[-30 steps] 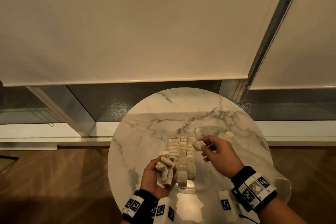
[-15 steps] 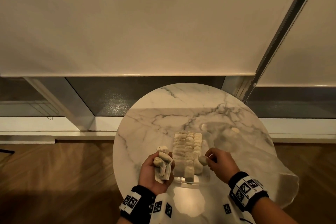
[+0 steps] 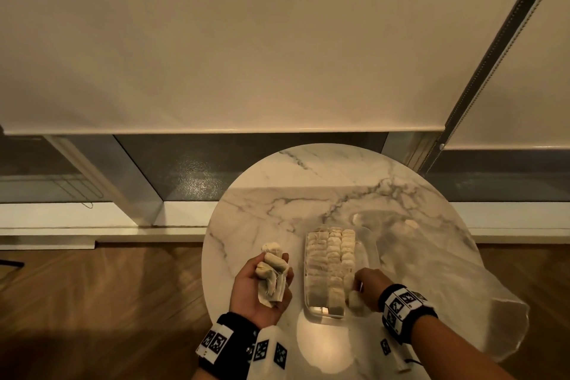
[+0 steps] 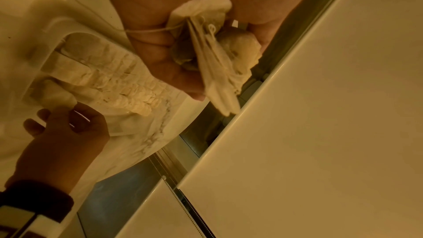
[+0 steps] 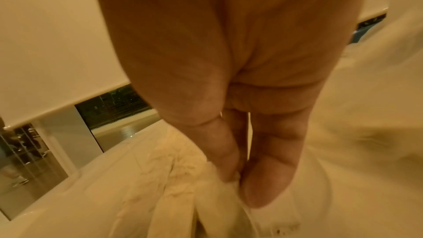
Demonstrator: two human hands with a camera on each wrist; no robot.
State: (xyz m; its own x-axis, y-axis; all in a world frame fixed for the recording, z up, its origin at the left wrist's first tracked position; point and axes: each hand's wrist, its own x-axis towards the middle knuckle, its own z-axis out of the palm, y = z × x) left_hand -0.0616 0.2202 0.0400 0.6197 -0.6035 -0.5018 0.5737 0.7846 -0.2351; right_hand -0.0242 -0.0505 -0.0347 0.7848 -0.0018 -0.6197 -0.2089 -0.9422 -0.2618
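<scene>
A clear plastic tray (image 3: pixel 368 244) on the round marble table (image 3: pixel 293 194) holds rows of pale tea bags (image 3: pixel 331 259). My left hand (image 3: pixel 262 284) lies palm up to the left of the tray and holds a bunch of tea bags (image 3: pixel 271 274) with strings; the left wrist view shows this bunch (image 4: pixel 219 57) close up. My right hand (image 3: pixel 367 287) pinches one tea bag (image 3: pixel 354 302) at the tray's near right corner. In the right wrist view my thumb and fingers (image 5: pixel 270 178) pinch the tea bag (image 5: pixel 219 195) above the rows.
A crumpled clear plastic sheet (image 3: pixel 462 302) covers the table's right side and hangs over its edge. Two loose pale pieces (image 3: pixel 410 223) lie beyond the tray. A window with roller blinds (image 3: pixel 216 40) stands behind the table. Wooden floor (image 3: pixel 108 302) lies to the left.
My right hand has carried the tea bag from above the tray's far right side down to its near right corner. The left hand has kept its bunch.
</scene>
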